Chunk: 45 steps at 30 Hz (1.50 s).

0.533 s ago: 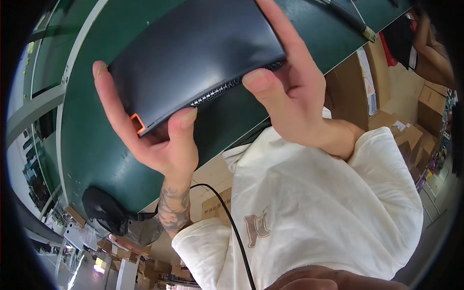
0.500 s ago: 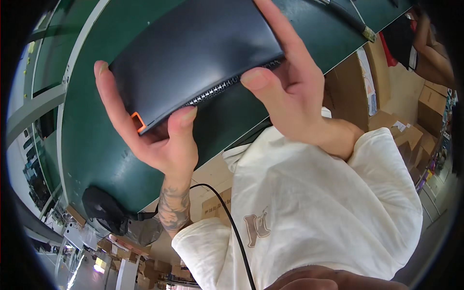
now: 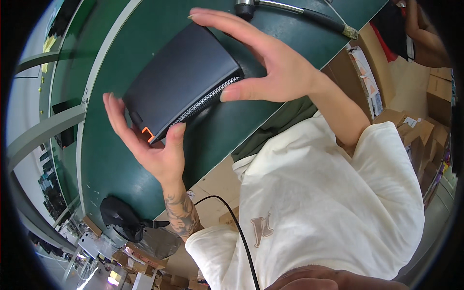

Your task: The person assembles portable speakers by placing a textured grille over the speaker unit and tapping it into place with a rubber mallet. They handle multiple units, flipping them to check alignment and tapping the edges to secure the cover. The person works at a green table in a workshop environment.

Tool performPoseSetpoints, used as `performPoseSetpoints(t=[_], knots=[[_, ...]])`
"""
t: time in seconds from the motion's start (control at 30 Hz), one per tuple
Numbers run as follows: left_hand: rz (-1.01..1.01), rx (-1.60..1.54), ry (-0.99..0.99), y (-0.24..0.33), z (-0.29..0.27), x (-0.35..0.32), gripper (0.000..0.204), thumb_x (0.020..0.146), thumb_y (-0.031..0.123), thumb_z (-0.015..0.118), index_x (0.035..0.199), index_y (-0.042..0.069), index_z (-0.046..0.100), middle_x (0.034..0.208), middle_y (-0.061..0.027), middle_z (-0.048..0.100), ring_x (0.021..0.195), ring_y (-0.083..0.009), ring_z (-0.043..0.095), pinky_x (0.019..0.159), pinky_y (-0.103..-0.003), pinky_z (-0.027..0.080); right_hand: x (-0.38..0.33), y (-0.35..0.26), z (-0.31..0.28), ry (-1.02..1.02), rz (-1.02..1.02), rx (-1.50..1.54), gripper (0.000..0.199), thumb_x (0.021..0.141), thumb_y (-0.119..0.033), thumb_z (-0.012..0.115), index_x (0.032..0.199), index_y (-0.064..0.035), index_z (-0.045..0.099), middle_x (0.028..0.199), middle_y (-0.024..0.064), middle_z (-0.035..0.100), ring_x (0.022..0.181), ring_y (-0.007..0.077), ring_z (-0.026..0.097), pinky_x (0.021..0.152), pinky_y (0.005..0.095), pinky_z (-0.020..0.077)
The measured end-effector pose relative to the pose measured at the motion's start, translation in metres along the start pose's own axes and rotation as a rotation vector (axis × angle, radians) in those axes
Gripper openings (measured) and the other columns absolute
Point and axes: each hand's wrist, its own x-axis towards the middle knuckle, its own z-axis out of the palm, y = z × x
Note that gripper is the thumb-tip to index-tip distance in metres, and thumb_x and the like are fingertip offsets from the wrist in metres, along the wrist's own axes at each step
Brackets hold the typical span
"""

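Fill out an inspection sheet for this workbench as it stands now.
Surface: green table, pale edge strip.
Job's things: dark flat case with orange tab and zipper edge, held above the table.
Clutter: black mouse-like object; metal-headed tool at far edge.
Grips: left hand cups the case's near corner; right hand spans its far corner.
Cables: black cable across white shirt.
Surroundings: cardboard boxes; another person's arm at right.
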Motion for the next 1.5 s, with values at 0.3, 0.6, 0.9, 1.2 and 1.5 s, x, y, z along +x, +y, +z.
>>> performPoseSetpoints(t=[0.3,0.6,0.9,1.2,1.5], knots=[[0.007,-0.155,-0.057,-0.015,0.009,0.002,0.108,0.082,0.049,0.085,0.156,-0.003,0.027,0.151,-0.0187,0.042,0.137,-0.0297,0.046,0.114,-0.041,0.038,0.005,0.008,0.005,0.016,-0.005,0.107,0.071,0.081,-0.023,0.087,0.143,-0.0102,0.057,0.142,0.0139,0.056,0.134,0.0288,0.053,0.113,0.0376,0.0427],[-0.246,-0.272,-0.049,0.006,-0.009,0.015,0.075,0.095,0.041,0.075,0.149,-0.002,0.046,0.140,-0.0158,0.056,0.127,-0.0232,0.056,0.110,-0.037,0.043,0.021,-0.014,0.015,-0.074,0.220,0.059,0.051,0.096,-0.024,0.074,0.139,-0.0031,0.058,0.136,0.0100,0.056,0.126,0.0210,0.056,0.109,0.0360,0.0443],[0.042,0.038,0.026,0.008,0.002,0.032,0.054,0.105,0.015,0.060,0.153,0.000,0.043,0.160,-0.0135,0.043,0.147,-0.0239,0.039,0.123,-0.038,0.024,0.029,0.009,0.022,-0.024,0.163,0.166,0.058,0.102,-0.020,0.066,0.153,-0.0030,0.044,0.151,0.0116,0.049,0.137,0.0193,0.047,0.116,0.0359,0.0363],[-0.401,-0.343,-0.074,-0.024,0.007,0.065,0.040,0.101,0.012,0.066,0.139,-0.001,0.060,0.158,-0.0174,0.045,0.139,-0.0229,0.049,0.114,-0.034,0.038,0.030,0.015,0.008,0.075,0.179,-0.009,0.067,0.102,-0.020,0.066,0.158,-0.0010,0.034,0.158,0.0148,0.044,0.144,0.0249,0.045,0.121,0.0413,0.0338],[-0.398,-0.117,-0.228,-0.015,-0.073,0.043,0.035,0.106,0.013,0.056,0.138,0.000,0.061,0.154,-0.0176,0.051,0.140,-0.0250,0.051,0.109,-0.039,0.048,-0.001,0.020,-0.111,-0.268,-0.050,-1.235,0.040,0.093,-0.021,0.072,0.130,-0.0081,0.063,0.101,0.0112,0.063,0.093,0.0304,0.064,0.086,0.0405,0.0545]])
